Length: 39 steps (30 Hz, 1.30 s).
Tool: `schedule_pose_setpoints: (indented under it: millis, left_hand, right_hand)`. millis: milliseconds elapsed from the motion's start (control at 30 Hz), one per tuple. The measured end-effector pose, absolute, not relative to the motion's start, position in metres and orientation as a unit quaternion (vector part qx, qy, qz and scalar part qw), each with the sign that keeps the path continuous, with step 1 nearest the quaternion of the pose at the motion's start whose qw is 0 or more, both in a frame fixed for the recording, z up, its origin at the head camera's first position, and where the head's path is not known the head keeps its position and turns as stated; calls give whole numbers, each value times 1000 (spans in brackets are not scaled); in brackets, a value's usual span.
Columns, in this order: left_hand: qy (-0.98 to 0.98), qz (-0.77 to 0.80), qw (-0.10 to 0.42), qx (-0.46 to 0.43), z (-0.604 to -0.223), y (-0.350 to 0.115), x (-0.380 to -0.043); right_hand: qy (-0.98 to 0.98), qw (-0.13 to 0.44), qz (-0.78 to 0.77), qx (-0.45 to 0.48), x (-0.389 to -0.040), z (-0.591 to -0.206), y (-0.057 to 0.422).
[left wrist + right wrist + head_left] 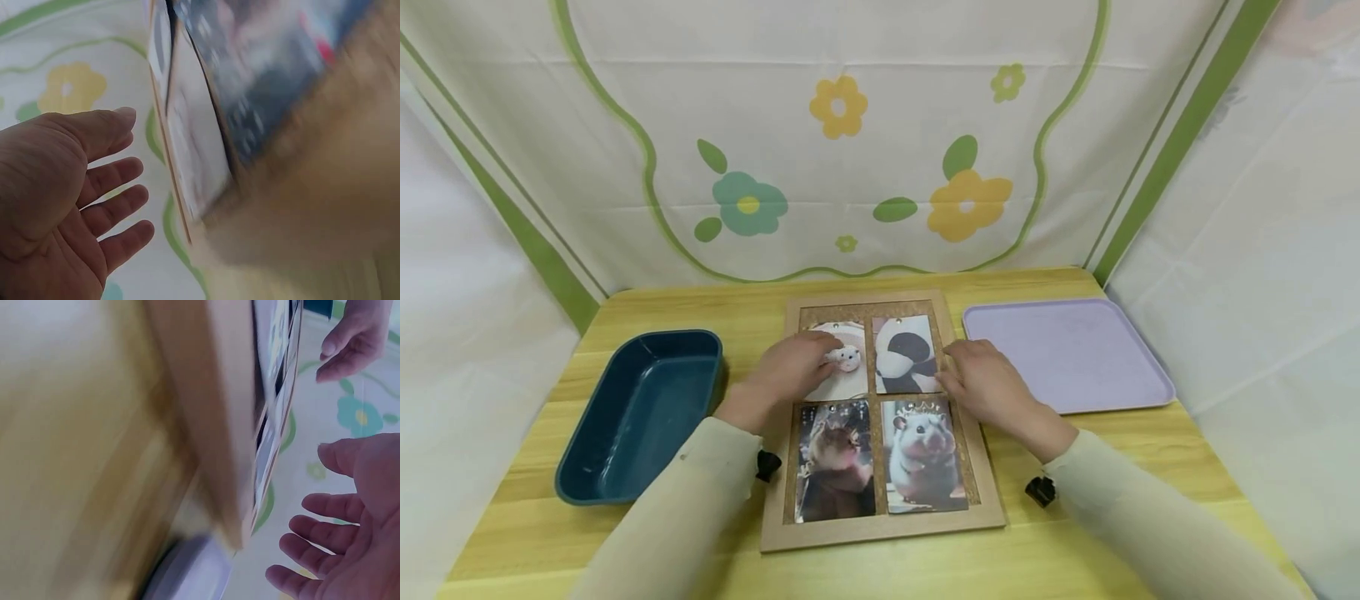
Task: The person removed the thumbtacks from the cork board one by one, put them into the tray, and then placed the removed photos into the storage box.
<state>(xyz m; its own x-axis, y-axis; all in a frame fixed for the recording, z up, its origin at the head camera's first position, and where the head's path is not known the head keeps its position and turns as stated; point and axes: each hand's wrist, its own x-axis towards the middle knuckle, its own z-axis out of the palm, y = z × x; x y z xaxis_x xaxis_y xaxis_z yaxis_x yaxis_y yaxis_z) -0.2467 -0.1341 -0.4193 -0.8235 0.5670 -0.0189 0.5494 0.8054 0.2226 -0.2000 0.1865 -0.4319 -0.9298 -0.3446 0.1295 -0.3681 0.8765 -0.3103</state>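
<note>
A wood-framed cork board (880, 533) lies on the table, with several pinned animal photos. My left hand (793, 364) hovers over the upper-left photo of a small white animal (842, 383), covering part of it. In the left wrist view its fingers (119, 209) are loosely extended, apart from the board and holding nothing. My right hand (988, 383) is over the board's right edge, beside the black-and-white photo (906, 354). Its fingers (325, 534) are spread and bare in the right wrist view. Below are a brown hamster photo (835, 467) and a white hamster photo (925, 458).
A dark teal basin (640, 417) stands left of the board. To the right lies a flat lilac tray (1075, 350), close by my right hand. A flower-printed curtain (865, 167) hangs behind the wooden table (1060, 558), with pale cloth on both sides.
</note>
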Motion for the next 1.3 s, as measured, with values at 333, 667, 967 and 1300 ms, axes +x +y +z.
schedule_pose_setpoints:
  millis: [333, 667, 967, 1300]
  left_hand:
    - [952, 121, 76, 271, -435, -155, -243]
    - [957, 97, 79, 262, -439, -158, -223]
    - [963, 104, 96, 228, -447, -169, -203]
    - [963, 145, 66, 216, -461, -177, -198]
  right_hand:
    - [-957, 10, 129, 261, -212, -435, 137]
    - [-946, 11, 104, 306, -223, -435, 120]
    - [-950, 5, 103, 293, -232, -437, 120]
    - [-954, -2, 86, 289, -246, -437, 120]
